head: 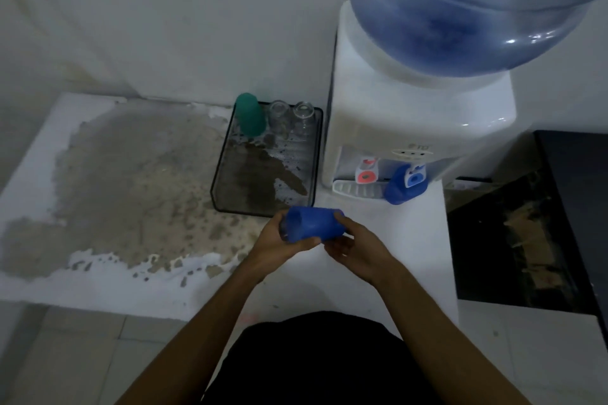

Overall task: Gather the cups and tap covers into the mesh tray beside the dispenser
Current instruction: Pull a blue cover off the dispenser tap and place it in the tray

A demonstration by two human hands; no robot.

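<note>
I hold a blue plastic cup (312, 223) on its side in front of me, just below the near edge of the black mesh tray (230, 204). My left hand (279, 243) grips its open end and my right hand (353, 245) holds its base. In the tray's far end stand an upturned green cup (250, 115) and two clear glasses (279, 115) (304, 117). Another blue cup (399, 186) sits under the blue tap (415, 177) of the white dispenser (394, 122). The red tap (365, 173) is to its left.
A large blue water bottle (477, 6) tops the dispenser. The white counter (98, 279) has a wide patch of worn, peeling surface left of the tray. A black cabinet (543, 223) stands to the right. The wall is close behind.
</note>
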